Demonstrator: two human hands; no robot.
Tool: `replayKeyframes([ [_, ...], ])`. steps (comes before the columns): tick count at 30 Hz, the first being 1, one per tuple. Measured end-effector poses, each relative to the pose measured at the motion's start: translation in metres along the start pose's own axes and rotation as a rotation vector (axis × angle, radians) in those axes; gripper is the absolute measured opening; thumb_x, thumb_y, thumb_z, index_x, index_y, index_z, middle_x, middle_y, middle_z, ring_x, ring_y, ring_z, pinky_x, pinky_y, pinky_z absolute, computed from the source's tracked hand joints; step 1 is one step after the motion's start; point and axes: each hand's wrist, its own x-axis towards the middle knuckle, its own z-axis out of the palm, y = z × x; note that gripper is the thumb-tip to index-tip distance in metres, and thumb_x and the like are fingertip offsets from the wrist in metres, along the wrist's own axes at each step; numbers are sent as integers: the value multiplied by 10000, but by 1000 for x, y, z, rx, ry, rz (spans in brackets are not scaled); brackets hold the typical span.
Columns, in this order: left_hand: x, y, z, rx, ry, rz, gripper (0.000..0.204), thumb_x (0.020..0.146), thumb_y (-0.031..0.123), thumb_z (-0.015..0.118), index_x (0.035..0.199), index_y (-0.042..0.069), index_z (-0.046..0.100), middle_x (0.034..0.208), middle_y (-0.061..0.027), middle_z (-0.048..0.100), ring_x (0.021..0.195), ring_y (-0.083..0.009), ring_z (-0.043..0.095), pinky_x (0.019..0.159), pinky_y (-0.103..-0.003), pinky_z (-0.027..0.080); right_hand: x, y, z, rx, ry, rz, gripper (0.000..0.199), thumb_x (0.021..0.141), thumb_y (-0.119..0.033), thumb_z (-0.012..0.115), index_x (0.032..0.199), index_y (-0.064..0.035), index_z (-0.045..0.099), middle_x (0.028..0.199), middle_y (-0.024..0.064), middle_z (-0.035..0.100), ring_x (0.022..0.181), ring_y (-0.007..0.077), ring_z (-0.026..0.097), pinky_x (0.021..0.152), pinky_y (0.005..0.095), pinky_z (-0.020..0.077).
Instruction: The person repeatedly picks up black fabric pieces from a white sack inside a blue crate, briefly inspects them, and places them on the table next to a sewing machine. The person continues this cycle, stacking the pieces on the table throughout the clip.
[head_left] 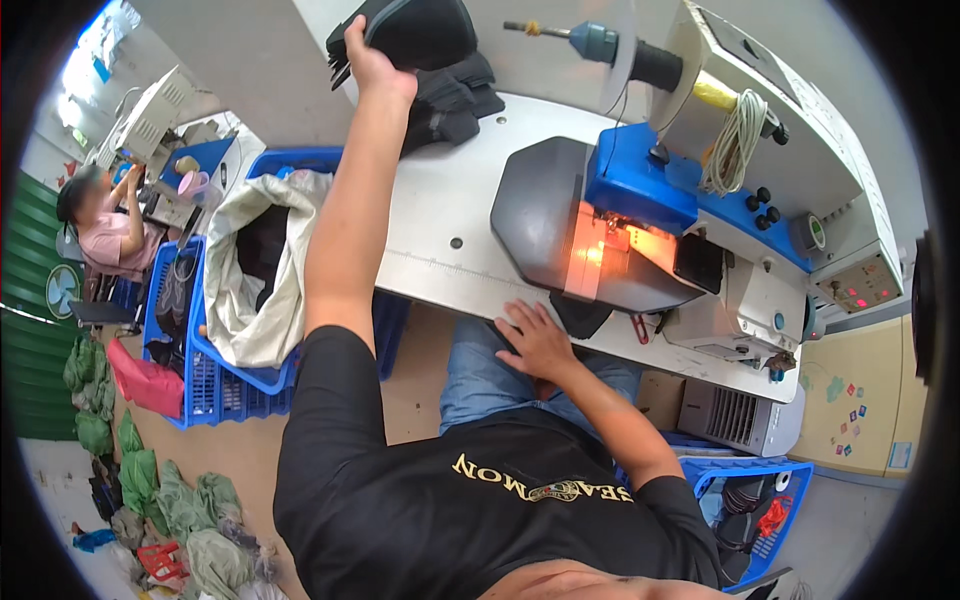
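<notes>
At the top of the view my left hand is stretched far out, closed on a bundle of black fabric pieces. Below that bundle, more dark fabric pieces lie piled on the white table. My right hand rests at the table's front edge with its fingers spread. Right beside it, a black piece hangs over the edge. Behind this hand stands a blue-headed sewing machine with a lit needle area and a dark grey bed plate.
Red-handled snips lie near the front edge. A blue crate with a pale cloth sack stands left, another crate lower right. A person sits at a machine far left. Green bundles cover the floor.
</notes>
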Motion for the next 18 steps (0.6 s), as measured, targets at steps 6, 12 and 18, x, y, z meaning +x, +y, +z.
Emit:
replayKeyframes([
  [6,101,-46,23,31,135,-21,453,898,418,456,1195,104,590,1160,-104,643,1068,-286,620,945,-523,465,3,1,-1,-7,1,-6,609,774,-459,673,1256,-107,551,1349,148,477,1293,310,420,1058,492,345],
  [12,162,-73,26,-43,67,-107,456,906,371,518,1237,60,553,1199,-130,619,1046,-303,627,905,-503,485,-1,3,0,-17,-9,10,607,775,-472,672,1252,-117,550,1338,140,490,1274,311,442,1039,486,369],
  [18,184,-88,-28,347,459,-188,722,938,481,461,1469,37,255,1493,-151,348,1309,-363,432,1046,-587,334,5,-2,-3,-12,-22,-3,620,771,-457,673,1264,-108,532,1352,140,471,1258,303,443,1018,465,388],
])
